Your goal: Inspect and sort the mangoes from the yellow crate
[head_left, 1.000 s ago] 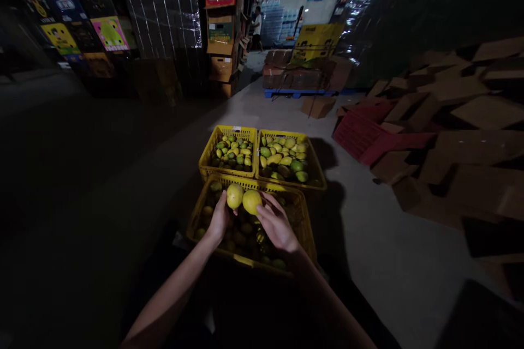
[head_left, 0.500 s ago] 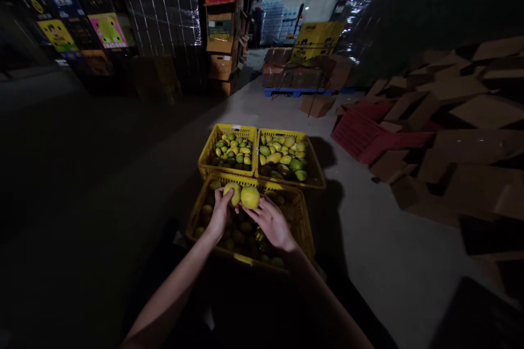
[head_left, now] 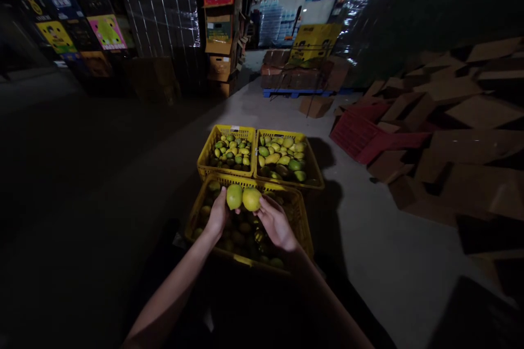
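Observation:
My left hand (head_left: 218, 214) is closed around a greenish-yellow lemon (head_left: 234, 197). A yellower lemon (head_left: 251, 199) sits in the fingers of my right hand (head_left: 278, 224). Both fruits are held side by side, almost touching, above the near yellow crate (head_left: 306, 229). Inside that crate lie several more lemons (head_left: 245, 227), mostly in shadow. Behind it stand two other yellow crates: the left one (head_left: 203, 156) contains small yellow and green fruit (head_left: 233, 151), and the right one (head_left: 315, 177) larger yellow and green fruit (head_left: 282, 159).
A red crate (head_left: 356, 133) lies by a heap of flattened cardboard boxes (head_left: 470, 163) on the right. Farther back are a blue pallet (head_left: 295, 93) with cartons, a column of boxes (head_left: 220, 30) and wrapped stacks. Grey concrete floor (head_left: 368, 234) surrounds the crates.
The left lemon has been turned in my left hand, and my thumb has shifted off its front to the side. The right lemon has moved slightly right and down.

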The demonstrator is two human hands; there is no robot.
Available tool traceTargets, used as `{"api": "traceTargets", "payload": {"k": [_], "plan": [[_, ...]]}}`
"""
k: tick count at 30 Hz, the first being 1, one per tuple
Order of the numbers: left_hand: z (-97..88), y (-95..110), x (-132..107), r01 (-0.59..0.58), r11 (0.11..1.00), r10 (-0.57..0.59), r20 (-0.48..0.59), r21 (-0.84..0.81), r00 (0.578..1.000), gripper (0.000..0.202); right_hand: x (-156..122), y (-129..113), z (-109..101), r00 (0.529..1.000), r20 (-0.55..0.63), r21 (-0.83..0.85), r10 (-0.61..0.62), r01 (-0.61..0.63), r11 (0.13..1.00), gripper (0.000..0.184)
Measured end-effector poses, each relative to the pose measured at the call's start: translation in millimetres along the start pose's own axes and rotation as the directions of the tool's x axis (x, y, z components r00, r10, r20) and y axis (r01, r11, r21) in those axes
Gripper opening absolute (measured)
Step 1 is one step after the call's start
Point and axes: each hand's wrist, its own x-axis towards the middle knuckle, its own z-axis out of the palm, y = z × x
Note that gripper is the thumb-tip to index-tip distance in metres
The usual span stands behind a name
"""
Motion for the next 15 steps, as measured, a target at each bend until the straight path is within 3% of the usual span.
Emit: {"api": "traceTargets", "payload": {"k": [5,11,15], "plan": [[-6.0,0.4,1.3,0.059,0.998,-0.057,0.078,-0.022,0.995,0.04,0.0,0.2,0.6,0.998,0.028,0.054,0.055,-0.057,0.997,0.023],[-21.5,-2.9,6.3,-0.017,0.987,0.029,-0.072,0.159,0.997,0.05,-1.6,5.8,4.2,0.986,0.06,0.034,0.153,-0.155,0.987,0.025],[-24.6,2.7,2.6,0.043,0.974,-0.042,-0.009,0.223,0.999,0.052,-2.9,5.4,7.9,0.984,0.061,0.014,0.166,-0.167,0.986,0.024]]}}
